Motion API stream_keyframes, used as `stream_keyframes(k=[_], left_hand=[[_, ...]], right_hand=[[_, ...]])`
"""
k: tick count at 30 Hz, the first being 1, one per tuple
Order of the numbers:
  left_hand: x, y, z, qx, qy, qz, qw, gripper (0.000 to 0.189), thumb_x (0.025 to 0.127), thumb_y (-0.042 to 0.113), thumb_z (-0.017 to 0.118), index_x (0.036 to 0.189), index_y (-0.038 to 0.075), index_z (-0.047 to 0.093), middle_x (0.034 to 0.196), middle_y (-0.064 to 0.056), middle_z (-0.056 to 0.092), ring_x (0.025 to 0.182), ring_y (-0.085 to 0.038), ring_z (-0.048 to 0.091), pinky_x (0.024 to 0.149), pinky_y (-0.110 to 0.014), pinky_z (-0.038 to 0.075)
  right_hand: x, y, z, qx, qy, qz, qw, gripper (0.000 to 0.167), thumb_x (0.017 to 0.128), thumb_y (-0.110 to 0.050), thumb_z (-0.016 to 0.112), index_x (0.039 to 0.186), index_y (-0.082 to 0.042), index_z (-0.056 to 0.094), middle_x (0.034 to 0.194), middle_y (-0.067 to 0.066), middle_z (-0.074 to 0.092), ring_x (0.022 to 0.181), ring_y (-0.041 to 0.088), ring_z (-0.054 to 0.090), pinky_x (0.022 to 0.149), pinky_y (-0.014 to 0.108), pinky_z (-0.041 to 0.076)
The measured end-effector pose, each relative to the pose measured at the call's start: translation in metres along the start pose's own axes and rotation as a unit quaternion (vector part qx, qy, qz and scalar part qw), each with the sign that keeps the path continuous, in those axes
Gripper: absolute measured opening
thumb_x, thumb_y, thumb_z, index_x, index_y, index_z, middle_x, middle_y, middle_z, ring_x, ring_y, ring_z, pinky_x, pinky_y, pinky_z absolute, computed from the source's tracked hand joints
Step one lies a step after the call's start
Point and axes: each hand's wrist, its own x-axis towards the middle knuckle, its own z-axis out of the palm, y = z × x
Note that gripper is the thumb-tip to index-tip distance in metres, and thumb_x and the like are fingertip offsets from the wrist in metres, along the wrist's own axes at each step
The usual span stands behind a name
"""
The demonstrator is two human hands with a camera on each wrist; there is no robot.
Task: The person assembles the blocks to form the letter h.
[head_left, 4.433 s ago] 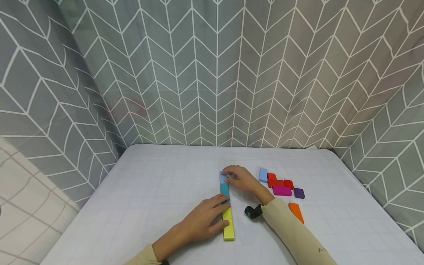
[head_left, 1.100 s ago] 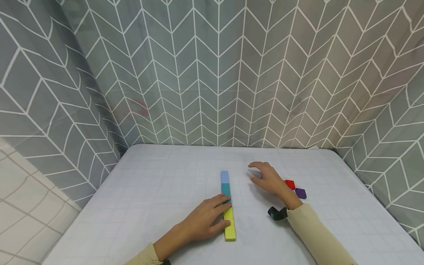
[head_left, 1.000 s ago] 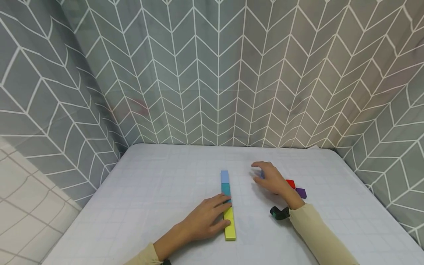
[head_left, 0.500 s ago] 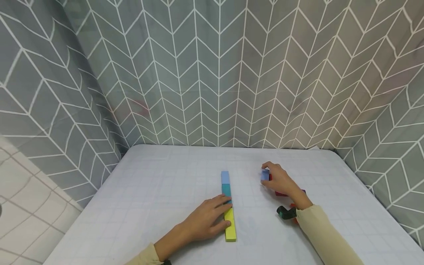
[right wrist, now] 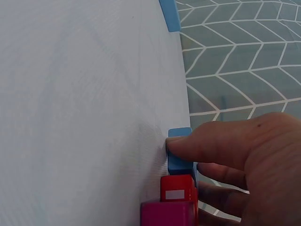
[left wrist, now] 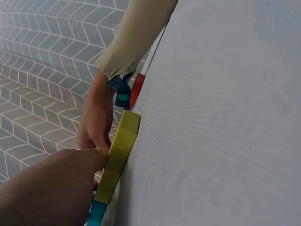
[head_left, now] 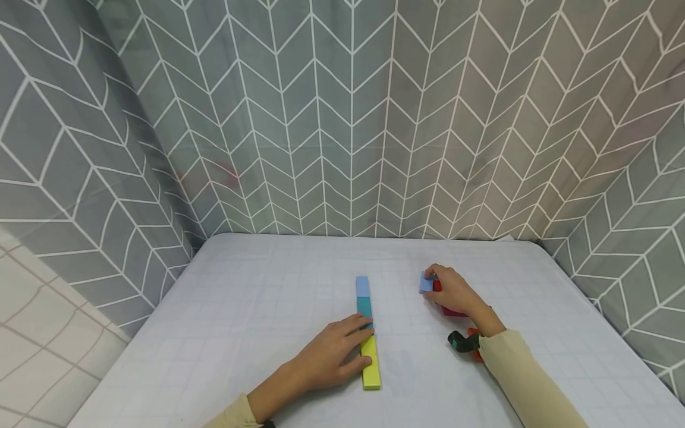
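A straight row of blocks runs away from the person: a yellow block (head_left: 371,377) nearest, then a teal block (head_left: 364,305), with a light blue block (head_left: 363,286) at the far end. My left hand (head_left: 329,355) rests beside and over the row, fingers across the teal and yellow part, thumb against the yellow block (left wrist: 121,148). To the right, my right hand (head_left: 457,294) pinches a second light blue block (right wrist: 180,163) between thumb and fingers. Right beside that block sit a red block (right wrist: 177,187) and a magenta block (right wrist: 167,214), partly hidden behind the hand in the head view.
An orange block (head_left: 473,356) shows partly under the right wrist, which wears a black camera (head_left: 461,342). All of this lies on a white-covered table (head_left: 257,309). A grey patterned curtain (head_left: 321,119) stands behind the table's far edge.
My right hand has left the far end of the row, moved right, and taken hold of the second light blue block. The left hand stays in place on the row.
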Motion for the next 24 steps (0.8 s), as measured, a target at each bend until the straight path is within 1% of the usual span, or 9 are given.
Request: stream_keyframes(k=[5,12,17,24], left_hand=[[-0.0003,0.0002,-0.0006,0.002,0.002,0.001,1.0,0.058,0.108,0.048,0.051,0.15,0.008,0.055,0.159,-0.006,0.045,0.149,-0.024,0.036,0.112,-0.047,0.042],[-0.0005,-0.0002,0.0003,0.001,0.004,-0.001,1.0,0.057,0.109,0.047,0.051,0.151,0.008,0.055,0.159,-0.006,0.045,0.15,-0.024,0.035,0.113,-0.048,0.042],[0.0003,0.0002,-0.0005,0.0,0.0,-0.003,1.0,0.058,0.108,0.048,0.051,0.151,0.009,0.055,0.158,-0.006,0.045,0.149,-0.024,0.036,0.112,-0.048,0.042],[-0.0001,0.0004,0.0001,-0.003,0.003,-0.001,1.0,0.058,0.108,0.047,0.052,0.15,0.008,0.056,0.158,-0.006,0.046,0.149,-0.025,0.036,0.112,-0.049,0.042]], right_hand=[[-0.0008,0.0024,0.0001,0.007,0.012,-0.01,0.9999,0.037,0.088,-0.008,0.081,0.117,0.005,0.062,0.116,0.022,0.066,0.108,0.041,0.059,0.098,0.061,0.048],[-0.001,0.0018,-0.0011,0.027,0.034,-0.024,0.9988,0.035,0.088,-0.004,0.08,0.116,0.005,0.061,0.12,0.023,0.065,0.116,0.047,0.06,0.1,0.064,0.047],[0.0006,0.0026,-0.0016,0.028,0.043,-0.02,0.9985,0.034,0.088,-0.004,0.08,0.116,0.004,0.061,0.12,0.023,0.066,0.116,0.044,0.06,0.103,0.064,0.045],[-0.0002,0.0012,-0.0013,0.035,0.052,-0.021,0.9978,0.033,0.087,-0.003,0.08,0.115,0.004,0.062,0.116,0.021,0.067,0.115,0.043,0.061,0.103,0.064,0.045]])
